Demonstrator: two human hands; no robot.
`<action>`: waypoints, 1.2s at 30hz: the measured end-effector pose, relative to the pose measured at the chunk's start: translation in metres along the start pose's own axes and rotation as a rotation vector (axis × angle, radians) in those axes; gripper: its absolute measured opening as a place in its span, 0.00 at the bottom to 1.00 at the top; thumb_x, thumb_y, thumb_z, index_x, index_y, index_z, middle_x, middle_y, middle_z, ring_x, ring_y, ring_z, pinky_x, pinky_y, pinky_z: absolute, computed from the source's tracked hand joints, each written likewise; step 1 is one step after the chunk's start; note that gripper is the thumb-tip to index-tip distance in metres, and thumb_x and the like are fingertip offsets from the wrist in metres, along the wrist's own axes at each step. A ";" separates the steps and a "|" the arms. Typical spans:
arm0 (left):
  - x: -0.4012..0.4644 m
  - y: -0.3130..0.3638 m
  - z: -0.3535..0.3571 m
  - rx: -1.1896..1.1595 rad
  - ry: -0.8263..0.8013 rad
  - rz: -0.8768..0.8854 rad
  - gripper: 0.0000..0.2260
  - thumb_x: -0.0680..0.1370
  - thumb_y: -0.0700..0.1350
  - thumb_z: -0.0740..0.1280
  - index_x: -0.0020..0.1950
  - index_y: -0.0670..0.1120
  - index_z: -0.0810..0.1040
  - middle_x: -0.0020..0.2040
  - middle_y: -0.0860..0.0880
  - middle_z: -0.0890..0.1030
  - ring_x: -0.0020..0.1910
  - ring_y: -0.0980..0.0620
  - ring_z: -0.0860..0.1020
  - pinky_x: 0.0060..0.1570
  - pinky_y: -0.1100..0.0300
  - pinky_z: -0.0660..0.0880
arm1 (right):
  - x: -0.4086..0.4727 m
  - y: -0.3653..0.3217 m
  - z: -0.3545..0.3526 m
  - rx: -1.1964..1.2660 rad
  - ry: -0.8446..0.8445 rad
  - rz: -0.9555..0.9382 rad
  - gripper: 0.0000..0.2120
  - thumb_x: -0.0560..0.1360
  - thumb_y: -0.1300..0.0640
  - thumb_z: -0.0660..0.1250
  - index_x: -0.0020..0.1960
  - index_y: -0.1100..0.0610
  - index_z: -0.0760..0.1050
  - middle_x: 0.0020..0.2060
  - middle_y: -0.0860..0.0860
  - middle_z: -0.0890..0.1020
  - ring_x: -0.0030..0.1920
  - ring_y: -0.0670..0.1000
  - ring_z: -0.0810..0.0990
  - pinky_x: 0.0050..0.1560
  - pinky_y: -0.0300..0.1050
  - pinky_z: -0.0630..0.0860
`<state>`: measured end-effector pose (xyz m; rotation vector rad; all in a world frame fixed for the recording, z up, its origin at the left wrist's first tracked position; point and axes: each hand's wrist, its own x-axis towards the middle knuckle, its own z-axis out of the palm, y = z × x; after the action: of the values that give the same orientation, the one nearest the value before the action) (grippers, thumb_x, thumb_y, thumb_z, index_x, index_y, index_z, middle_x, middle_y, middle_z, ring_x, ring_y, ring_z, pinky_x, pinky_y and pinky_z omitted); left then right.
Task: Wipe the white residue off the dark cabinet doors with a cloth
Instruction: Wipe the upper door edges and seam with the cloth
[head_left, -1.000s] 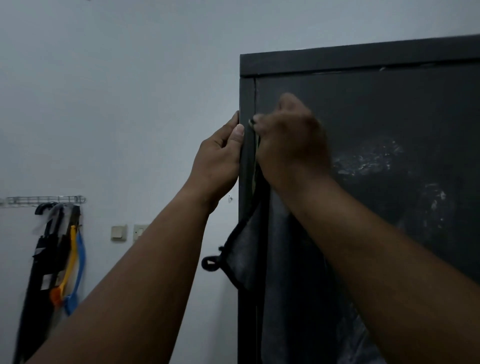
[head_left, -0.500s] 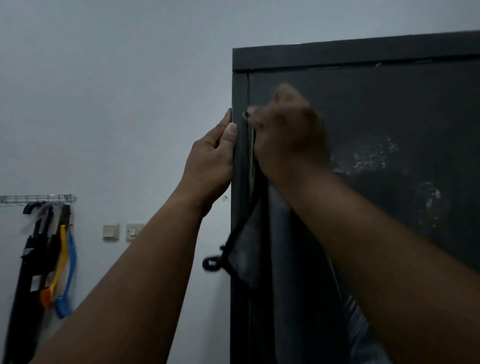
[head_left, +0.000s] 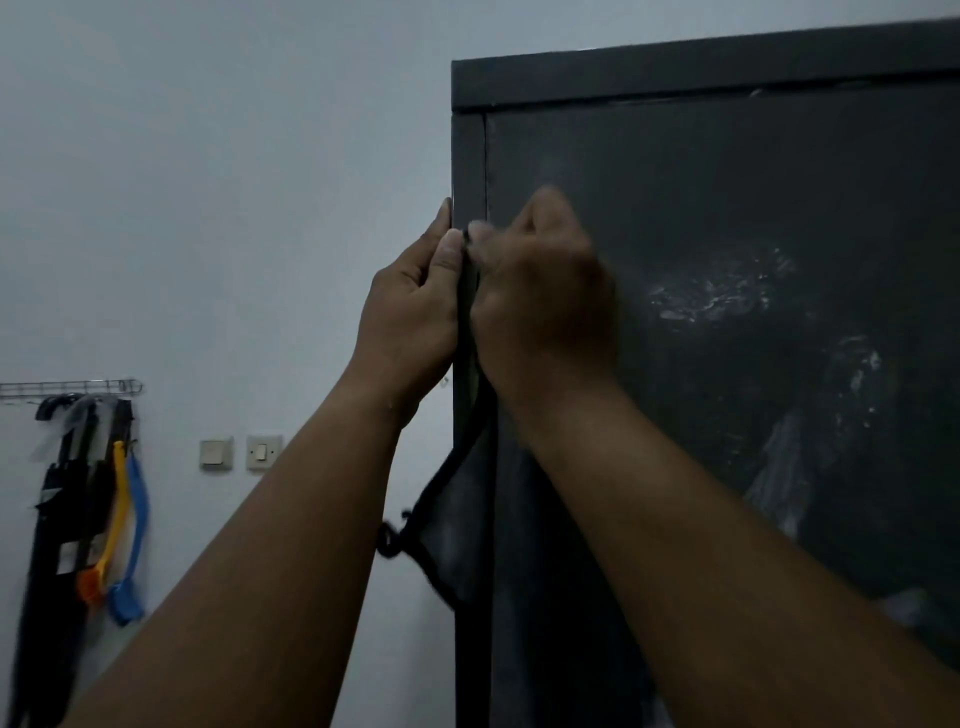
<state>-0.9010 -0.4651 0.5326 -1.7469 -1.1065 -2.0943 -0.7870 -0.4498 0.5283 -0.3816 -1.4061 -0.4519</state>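
A: Start with the big thing. Where do you stand on the dark cabinet door (head_left: 727, 218)?

B: You're at its upper left corner, working the left edge. The white residue (head_left: 722, 299) is well to the right of your hands, mid-panel, with more smears running down toward the lower right. None of that looks wiped yet, so I judge you're early in the job.

A: And the cloth (head_left: 457, 525)?

B: It hangs dark and limp down the door's left edge, below your hands, with a small loop at its corner. Your right hand (head_left: 540, 296) is curled into a fist, pinching its top end against the door. Your left hand (head_left: 410, 312) pinches that same end against the frame's edge, thumb in front, fingers behind.

A: Next move?

B: Probably bunch the cloth into your right palm, then sweep right onto the residue with firm pressure.

A: Any containers?

B: None visible. Only brushes (head_left: 122, 525) hanging on the wall rack (head_left: 70, 387), far left.
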 end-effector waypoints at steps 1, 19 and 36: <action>-0.001 0.000 0.000 -0.002 0.000 -0.001 0.19 0.88 0.49 0.58 0.79 0.52 0.71 0.73 0.55 0.77 0.73 0.57 0.74 0.75 0.52 0.71 | -0.013 0.000 -0.002 -0.011 -0.022 -0.025 0.12 0.83 0.57 0.63 0.44 0.60 0.79 0.41 0.52 0.70 0.34 0.54 0.71 0.36 0.49 0.72; -0.010 -0.005 0.003 0.053 0.040 0.044 0.19 0.88 0.53 0.58 0.78 0.53 0.72 0.74 0.56 0.77 0.74 0.57 0.73 0.74 0.50 0.72 | -0.048 0.013 -0.011 0.016 -0.020 -0.090 0.07 0.82 0.58 0.69 0.48 0.59 0.83 0.38 0.53 0.74 0.31 0.53 0.71 0.33 0.52 0.78; -0.020 0.001 0.014 0.272 0.168 0.093 0.19 0.88 0.55 0.57 0.78 0.57 0.72 0.73 0.61 0.76 0.72 0.62 0.73 0.72 0.54 0.72 | -0.046 0.050 -0.035 0.007 -0.008 -0.021 0.11 0.83 0.53 0.67 0.47 0.58 0.84 0.38 0.52 0.75 0.33 0.56 0.75 0.33 0.52 0.77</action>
<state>-0.8842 -0.4634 0.5149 -1.4414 -1.1732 -1.8932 -0.7359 -0.4215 0.4788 -0.3634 -1.4202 -0.4624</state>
